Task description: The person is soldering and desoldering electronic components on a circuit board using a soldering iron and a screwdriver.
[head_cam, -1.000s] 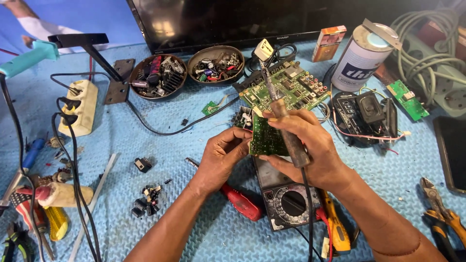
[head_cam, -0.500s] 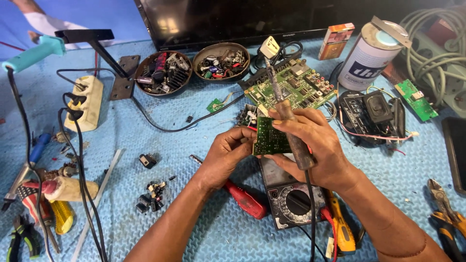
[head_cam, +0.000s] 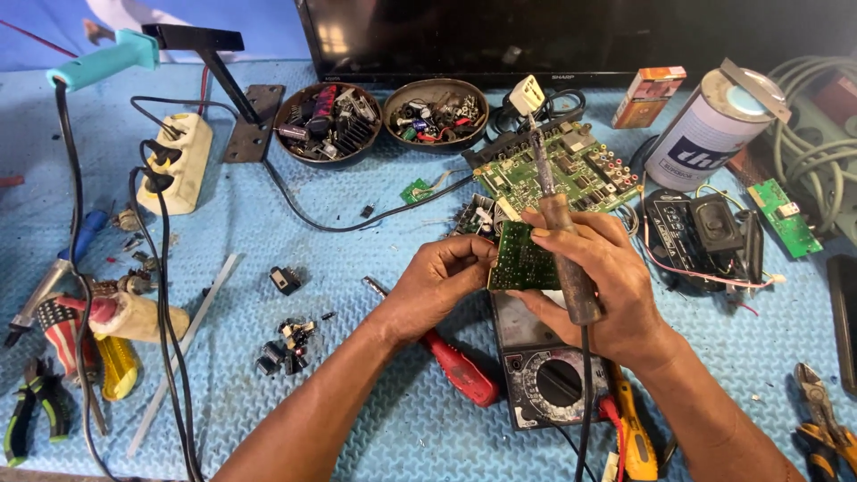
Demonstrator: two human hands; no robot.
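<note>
My left hand [head_cam: 439, 286] pinches the left edge of a small green circuit board [head_cam: 520, 261], held upright above the blue mat. My right hand [head_cam: 605, 281] steadies the board's right side and also grips a soldering iron [head_cam: 564, 259] by its brown handle, tip pointing away toward a larger green circuit board [head_cam: 561, 170]. A black analogue multimeter [head_cam: 544, 375] lies under both hands, with a red-handled screwdriver [head_cam: 455, 361] beside it.
Two dark bowls [head_cam: 326, 125] [head_cam: 436, 112] of electronic parts stand at the back. A white power strip [head_cam: 183, 161] and cables lie left, with pliers [head_cam: 36, 402] at the lower left. A white can [head_cam: 705, 129], a speaker module [head_cam: 705, 228] and cutters [head_cam: 821, 419] sit right.
Both hands have kept the small board and the iron in the same grip. The view has shifted slightly; nothing on the mat has moved.
</note>
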